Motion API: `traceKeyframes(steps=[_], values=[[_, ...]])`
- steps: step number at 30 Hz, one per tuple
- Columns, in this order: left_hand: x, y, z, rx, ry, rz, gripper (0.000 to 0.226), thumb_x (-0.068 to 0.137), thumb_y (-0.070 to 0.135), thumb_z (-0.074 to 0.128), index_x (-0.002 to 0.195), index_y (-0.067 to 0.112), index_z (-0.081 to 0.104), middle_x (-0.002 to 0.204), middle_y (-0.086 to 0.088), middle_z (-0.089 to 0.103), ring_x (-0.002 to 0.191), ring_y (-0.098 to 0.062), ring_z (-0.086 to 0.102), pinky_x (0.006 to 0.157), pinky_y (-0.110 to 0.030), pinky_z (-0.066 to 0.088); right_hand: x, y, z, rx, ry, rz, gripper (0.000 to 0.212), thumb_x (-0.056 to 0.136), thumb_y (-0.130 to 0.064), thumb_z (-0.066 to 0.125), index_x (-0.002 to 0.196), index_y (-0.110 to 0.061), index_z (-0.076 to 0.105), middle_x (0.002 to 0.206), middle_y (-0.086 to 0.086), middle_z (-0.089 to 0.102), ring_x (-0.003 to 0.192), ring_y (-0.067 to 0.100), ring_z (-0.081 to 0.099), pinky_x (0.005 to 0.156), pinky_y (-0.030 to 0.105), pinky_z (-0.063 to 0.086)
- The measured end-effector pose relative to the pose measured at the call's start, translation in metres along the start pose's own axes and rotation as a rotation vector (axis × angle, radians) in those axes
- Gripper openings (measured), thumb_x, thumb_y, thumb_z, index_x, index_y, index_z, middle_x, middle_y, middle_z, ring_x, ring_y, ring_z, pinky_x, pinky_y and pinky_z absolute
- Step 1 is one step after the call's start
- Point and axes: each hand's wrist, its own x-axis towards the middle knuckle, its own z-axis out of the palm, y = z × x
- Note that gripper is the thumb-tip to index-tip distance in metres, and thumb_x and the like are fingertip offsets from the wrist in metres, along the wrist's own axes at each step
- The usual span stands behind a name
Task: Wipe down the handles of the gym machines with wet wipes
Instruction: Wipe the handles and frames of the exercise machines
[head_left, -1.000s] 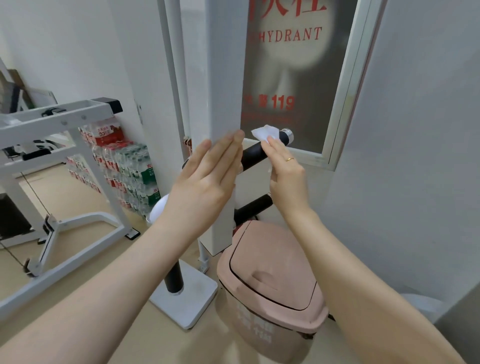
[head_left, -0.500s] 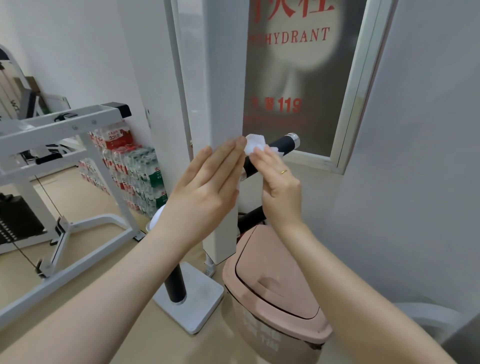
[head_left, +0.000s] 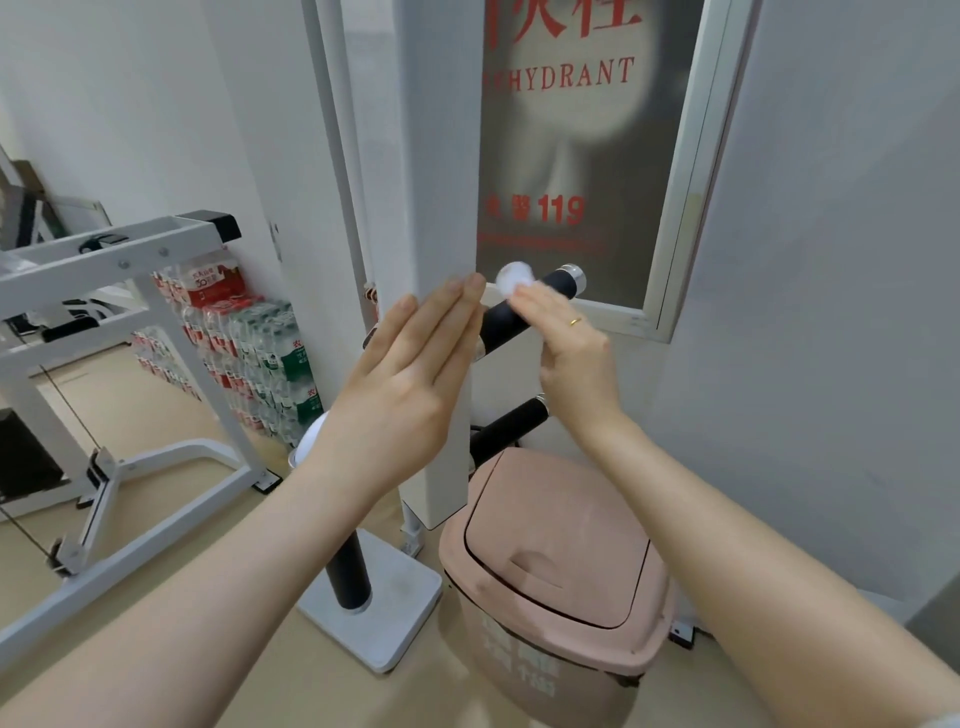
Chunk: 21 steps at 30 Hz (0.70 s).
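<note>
1. White walls, tan floor (head_left: 171, 415), and a glossy hydrant cabinet door (head_left: 587, 156) with red lettering behind the machine.
2. My left hand (head_left: 395, 384) is flat, fingers straight, pressed on the square white post (head_left: 441, 208).
3. My right hand (head_left: 571, 348) pinches a crumpled white wet wipe (head_left: 511, 278) against the upper black cylindrical handle (head_left: 524, 312), near its chrome cap.
4. A lower black handle (head_left: 511, 423) sits just above a smooth pink bin (head_left: 556, 561).

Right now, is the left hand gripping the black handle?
No, the left hand rests flat with straight fingers on the white post, while the right hand presses the wipe on the handle.
</note>
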Motion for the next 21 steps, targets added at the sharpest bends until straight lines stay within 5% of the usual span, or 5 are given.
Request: traceKeyframes(steps=[7, 10, 15, 18, 21], values=[[0.002, 0.004, 0.0, -0.017, -0.03, 0.017, 0.043, 0.096, 0.0, 0.022, 0.131, -0.006, 0.045, 0.141, -0.018, 0.042, 0.134, -0.028, 0.03, 0.116, -0.038, 0.012, 0.014, 0.0, -0.004, 0.198, 0.176, 0.482, 0.047, 0.09, 0.012, 0.038, 0.129, -0.009, 0.054, 0.135, 0.004, 0.053, 0.13, 0.016, 0.044, 0.106, 0.013, 0.027], [0.0, 0.005, -0.002, -0.021, -0.031, 0.009, 0.044, 0.095, -0.001, 0.022, 0.133, -0.006, 0.044, 0.143, -0.018, 0.041, 0.135, -0.028, 0.029, 0.116, -0.039, 0.012, 0.007, -0.014, -0.004, 0.328, 0.199, 0.604, 0.044, 0.093, 0.006, 0.038, 0.129, -0.013, 0.054, 0.135, 0.0, 0.053, 0.127, 0.01, 0.045, 0.1, 0.003, 0.029], [0.0, 0.004, 0.001, -0.032, -0.042, -0.009, 0.044, 0.09, -0.004, 0.029, 0.131, -0.007, 0.046, 0.142, -0.019, 0.041, 0.135, -0.028, 0.028, 0.116, -0.037, 0.008, -0.029, -0.061, 0.001, 0.657, 0.107, 0.702, 0.045, 0.093, 0.001, 0.041, 0.13, -0.021, 0.053, 0.132, -0.012, 0.054, 0.124, 0.004, 0.048, 0.106, 0.021, 0.035], [0.0, 0.002, 0.003, -0.037, -0.038, -0.023, 0.046, 0.088, -0.006, 0.029, 0.131, -0.007, 0.047, 0.142, -0.018, 0.041, 0.135, -0.028, 0.028, 0.116, -0.036, 0.008, -0.025, -0.061, -0.001, 0.796, 0.138, 0.837, 0.043, 0.094, 0.001, 0.042, 0.13, -0.019, 0.053, 0.119, -0.02, 0.054, 0.105, -0.01, 0.052, 0.089, 0.002, 0.036], [0.0, 0.003, 0.002, -0.045, -0.049, -0.018, 0.047, 0.09, -0.005, 0.024, 0.131, -0.007, 0.046, 0.142, -0.018, 0.041, 0.135, -0.028, 0.028, 0.117, -0.036, 0.007, -0.005, -0.046, -0.004, 0.77, 0.224, 0.993, 0.038, 0.097, -0.005, 0.042, 0.129, -0.021, 0.054, 0.122, -0.015, 0.054, 0.107, 0.001, 0.051, 0.086, 0.01, 0.034]])
